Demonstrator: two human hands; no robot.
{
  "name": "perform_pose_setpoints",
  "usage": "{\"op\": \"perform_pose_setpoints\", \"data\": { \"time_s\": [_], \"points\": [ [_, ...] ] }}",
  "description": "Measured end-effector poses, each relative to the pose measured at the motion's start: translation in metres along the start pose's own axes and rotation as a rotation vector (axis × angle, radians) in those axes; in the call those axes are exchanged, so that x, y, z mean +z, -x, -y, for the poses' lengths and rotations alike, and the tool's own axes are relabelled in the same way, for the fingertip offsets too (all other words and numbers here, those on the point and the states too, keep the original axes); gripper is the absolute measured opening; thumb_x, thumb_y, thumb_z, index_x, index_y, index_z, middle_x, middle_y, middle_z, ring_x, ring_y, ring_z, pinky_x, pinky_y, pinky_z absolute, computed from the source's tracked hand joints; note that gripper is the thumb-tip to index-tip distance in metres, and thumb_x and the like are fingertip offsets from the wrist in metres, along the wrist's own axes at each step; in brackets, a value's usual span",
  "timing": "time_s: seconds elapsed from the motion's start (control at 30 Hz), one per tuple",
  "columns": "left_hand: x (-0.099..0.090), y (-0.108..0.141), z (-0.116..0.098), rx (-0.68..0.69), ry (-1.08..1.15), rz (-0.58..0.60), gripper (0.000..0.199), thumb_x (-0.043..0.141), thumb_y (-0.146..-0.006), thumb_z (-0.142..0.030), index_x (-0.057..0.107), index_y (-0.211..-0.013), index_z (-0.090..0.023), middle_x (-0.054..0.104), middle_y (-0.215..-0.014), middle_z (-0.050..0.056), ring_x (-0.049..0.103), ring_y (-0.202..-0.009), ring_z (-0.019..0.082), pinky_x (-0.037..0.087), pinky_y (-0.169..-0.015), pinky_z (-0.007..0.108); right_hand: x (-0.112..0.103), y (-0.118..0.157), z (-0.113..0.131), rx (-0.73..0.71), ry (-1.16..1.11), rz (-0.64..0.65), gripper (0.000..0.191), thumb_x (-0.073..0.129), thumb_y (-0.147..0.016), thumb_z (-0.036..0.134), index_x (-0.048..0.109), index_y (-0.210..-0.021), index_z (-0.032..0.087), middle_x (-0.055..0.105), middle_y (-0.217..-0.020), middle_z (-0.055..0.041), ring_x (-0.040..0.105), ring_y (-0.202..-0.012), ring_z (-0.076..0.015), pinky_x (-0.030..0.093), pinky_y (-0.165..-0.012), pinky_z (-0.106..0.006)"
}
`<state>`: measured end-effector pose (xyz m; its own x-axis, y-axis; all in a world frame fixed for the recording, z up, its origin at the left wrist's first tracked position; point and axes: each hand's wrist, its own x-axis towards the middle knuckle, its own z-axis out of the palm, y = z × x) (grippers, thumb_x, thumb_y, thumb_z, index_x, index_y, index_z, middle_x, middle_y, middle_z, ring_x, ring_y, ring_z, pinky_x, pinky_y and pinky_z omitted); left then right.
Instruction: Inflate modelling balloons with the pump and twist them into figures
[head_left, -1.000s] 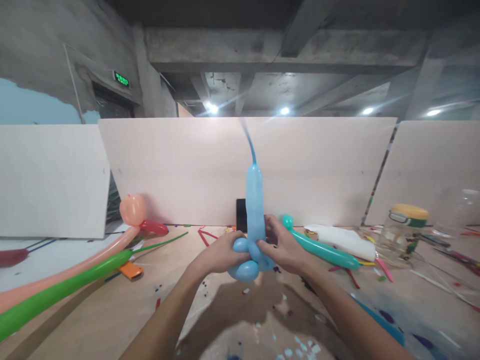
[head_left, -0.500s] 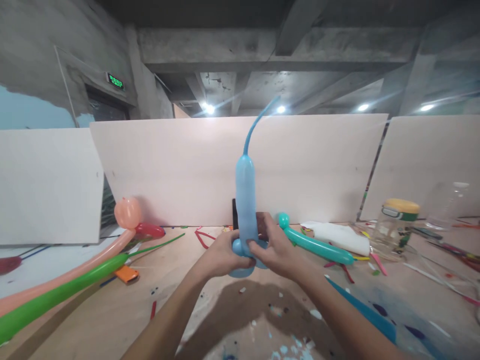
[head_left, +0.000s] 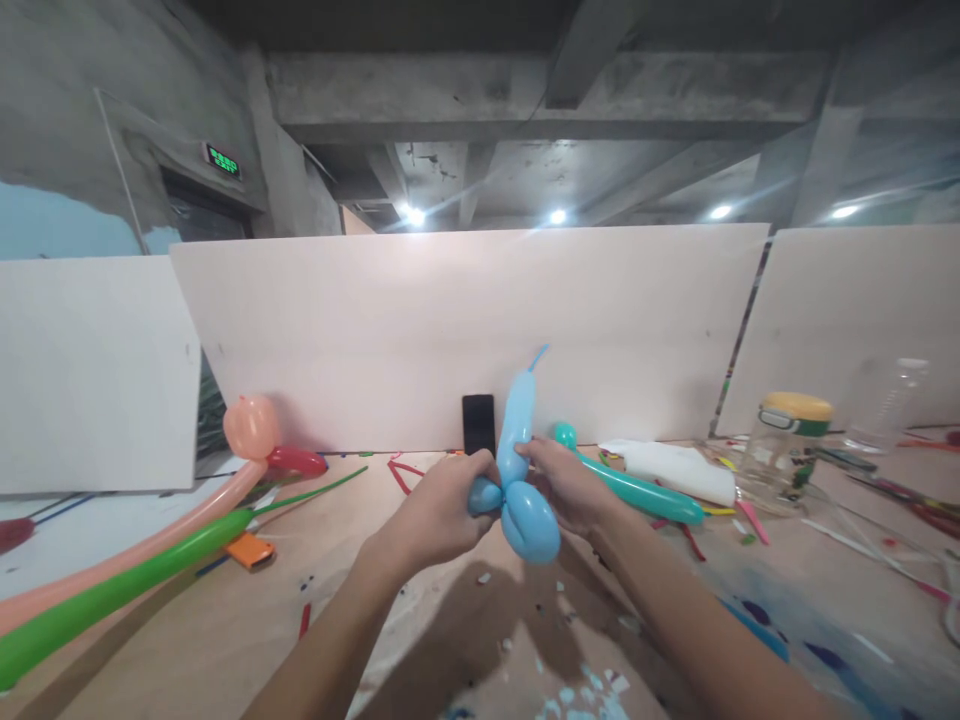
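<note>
A light blue twisting balloon [head_left: 531,522] is held up in front of me over the table. Folded loops bulge at its lower end, and one straight section rises from the twist to a thin uninflated tip. My left hand [head_left: 454,508] is closed round the smaller bulge on the left. Behind the straight section, my right hand [head_left: 564,482] grips it just above the twist, with some fingers hidden by the balloon. The large loop hangs below and between the hands, facing me.
A long green balloon [head_left: 127,575] and a peach balloon [head_left: 251,427] lie at left, near an orange tool [head_left: 251,550]. A black phone [head_left: 478,423] leans on the white board [head_left: 360,340]. At right are a teal balloon [head_left: 645,493], a white pump [head_left: 679,472] and a yellow-lidded jar [head_left: 791,450].
The blue balloon has been tilted away, so its straight section looks shorter and its loops face me. My right hand has shifted up and right along it. The phone now shows fully.
</note>
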<state>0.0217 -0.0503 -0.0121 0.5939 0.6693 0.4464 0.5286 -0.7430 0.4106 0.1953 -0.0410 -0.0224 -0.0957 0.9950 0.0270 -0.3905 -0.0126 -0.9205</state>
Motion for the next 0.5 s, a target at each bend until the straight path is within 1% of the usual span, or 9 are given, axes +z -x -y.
{"op": "perform_pose_setpoints", "data": {
  "time_s": [0.03, 0.1, 0.17, 0.2, 0.23, 0.3, 0.37, 0.43, 0.5],
  "points": [
    [0.002, 0.000, 0.000, 0.017, -0.047, -0.017, 0.018, 0.059, -0.072, -0.019, 0.052, -0.088, -0.021, 0.059, -0.082, 0.000, 0.054, -0.079, 0.019, 0.040, -0.066, 0.028, 0.000, -0.001, -0.002, 0.018, -0.016, -0.002, 0.017, 0.065, -0.065, 0.026, 0.052, -0.074, 0.019, 0.055, -0.059, 0.0032, 0.053, -0.055, -0.0130, 0.042, -0.051, -0.025],
    [0.008, -0.001, -0.001, 0.056, -0.123, -0.037, 0.032, 0.061, -0.073, -0.019, 0.051, -0.103, -0.023, 0.061, -0.091, 0.002, 0.054, -0.085, 0.021, 0.042, -0.071, 0.031, 0.000, -0.003, -0.005, 0.041, -0.037, -0.007, 0.016, 0.064, -0.067, 0.028, 0.052, -0.071, 0.019, 0.054, -0.055, 0.0032, 0.052, -0.051, -0.0129, 0.042, -0.049, -0.025],
    [0.013, -0.001, -0.003, 0.088, -0.214, -0.039, 0.051, 0.060, -0.075, -0.018, 0.043, -0.123, -0.027, 0.059, -0.099, 0.004, 0.055, -0.089, 0.023, 0.043, -0.073, 0.033, -0.002, -0.006, -0.008, 0.036, -0.039, -0.005, 0.014, 0.065, -0.068, 0.027, 0.052, -0.067, 0.020, 0.053, -0.052, 0.0033, 0.051, -0.049, -0.0125, 0.040, -0.048, -0.025],
    [0.016, -0.001, -0.005, 0.102, -0.266, -0.041, 0.059, 0.059, -0.076, -0.016, 0.038, -0.128, -0.031, 0.058, -0.104, 0.005, 0.055, -0.089, 0.023, 0.044, -0.072, 0.034, -0.004, -0.007, -0.008, 0.026, -0.036, 0.002, 0.013, 0.066, -0.067, 0.025, 0.054, -0.066, 0.020, 0.054, -0.053, 0.0032, 0.051, -0.050, -0.0125, 0.040, -0.048, -0.024],
    [0.017, -0.001, -0.008, 0.124, -0.317, -0.046, 0.062, 0.058, -0.076, -0.014, 0.036, -0.130, -0.034, 0.055, -0.110, 0.005, 0.056, -0.090, 0.023, 0.044, -0.071, 0.034, -0.006, -0.008, -0.009, 0.017, -0.033, 0.012, 0.012, 0.067, -0.066, 0.022, 0.055, -0.065, 0.020, 0.056, -0.054, 0.0030, 0.052, -0.051, -0.0125, 0.040, -0.048, -0.023],
    [0.019, 0.000, -0.012, 0.204, -0.387, -0.075, 0.057, 0.055, -0.079, -0.011, 0.039, -0.127, -0.037, 0.048, -0.124, 0.006, 0.056, -0.093, 0.023, 0.044, -0.072, 0.035, -0.010, -0.010, -0.009, 0.026, -0.045, 0.048, 0.013, 0.069, -0.064, 0.017, 0.057, -0.064, 0.021, 0.060, -0.059, 0.0028, 0.054, -0.053, -0.0119, 0.041, -0.048, -0.022],
    [0.020, 0.000, -0.014, 0.305, -0.391, -0.100, 0.045, 0.050, -0.081, -0.010, 0.045, -0.120, -0.033, 0.044, -0.131, 0.005, 0.054, -0.098, 0.023, 0.043, -0.077, 0.037, -0.013, -0.011, -0.007, 0.072, -0.077, 0.100, 0.012, 0.070, -0.064, 0.018, 0.058, -0.063, 0.019, 0.062, -0.061, 0.0016, 0.054, -0.052, -0.0113, 0.042, -0.047, -0.022],
    [0.019, -0.001, -0.013, 0.359, -0.322, -0.096, 0.035, 0.050, -0.079, -0.009, 0.047, -0.110, -0.026, 0.051, -0.123, 0.006, 0.054, -0.099, 0.023, 0.042, -0.080, 0.037, -0.014, -0.010, -0.006, 0.119, -0.113, 0.152, 0.016, 0.070, -0.065, 0.022, 0.056, -0.061, 0.016, 0.061, -0.056, 0.0006, 0.053, -0.047, -0.0108, 0.043, -0.045, -0.023],
    [0.021, -0.002, -0.009, 0.329, -0.180, -0.108, 0.030, 0.053, -0.072, -0.007, 0.047, -0.097, -0.021, 0.058, -0.105, 0.005, 0.055, -0.090, 0.021, 0.042, -0.075, 0.032, -0.013, -0.009, -0.005, 0.123, -0.146, 0.184, 0.019, 0.071, -0.065, 0.024, 0.055, -0.060, 0.016, 0.058, -0.051, 0.0005, 0.052, -0.044, -0.0111, 0.045, -0.045, -0.023]
  ]
}}
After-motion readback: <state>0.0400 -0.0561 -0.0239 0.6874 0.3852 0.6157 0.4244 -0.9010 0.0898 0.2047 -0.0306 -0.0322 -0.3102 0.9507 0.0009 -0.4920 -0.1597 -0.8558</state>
